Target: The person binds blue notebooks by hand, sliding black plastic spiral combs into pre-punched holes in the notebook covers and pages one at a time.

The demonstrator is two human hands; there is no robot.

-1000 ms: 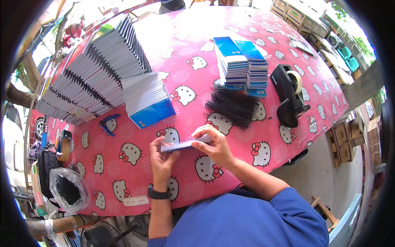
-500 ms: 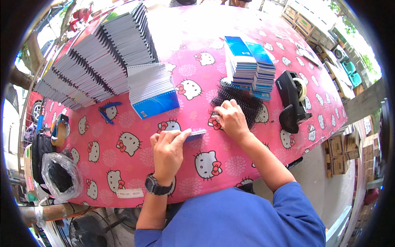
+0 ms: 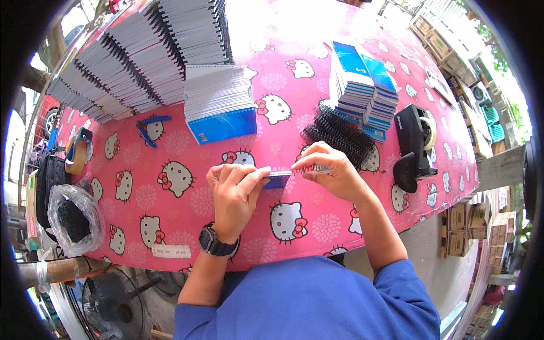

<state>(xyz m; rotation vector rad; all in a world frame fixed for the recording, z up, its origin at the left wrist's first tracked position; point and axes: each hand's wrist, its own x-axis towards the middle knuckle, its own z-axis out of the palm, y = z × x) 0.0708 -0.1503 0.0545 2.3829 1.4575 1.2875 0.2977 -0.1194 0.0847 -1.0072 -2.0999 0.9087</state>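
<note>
My left hand [image 3: 235, 190], a watch on its wrist, pinches a small blue-covered notepad [image 3: 277, 181] edge-up above the table. Between the fingers of my right hand [image 3: 335, 170] is a thin spiral binding coil [image 3: 311, 168], its end close to the notepad's right corner. Whether the coil touches the sheets I cannot tell. Just beyond that hand lies a heap of black binding coils [image 3: 343, 136]. Farther left stands a block of punched notepads [image 3: 221, 126] with a blue front cover.
Stacks of blue notepads [image 3: 352, 59] rise behind the coils, with a black tape dispenser [image 3: 411, 144] at their right. Tall rows of spiral-bound books [image 3: 141, 68] fill the far left. Blue-handled pliers [image 3: 150, 130] and a plastic bag [image 3: 75, 220] lie left on the pink tablecloth [image 3: 198, 226].
My right hand has come away from the coil heap with one coil and moved toward the notepad in my left hand. The whole view has shifted slightly.
</note>
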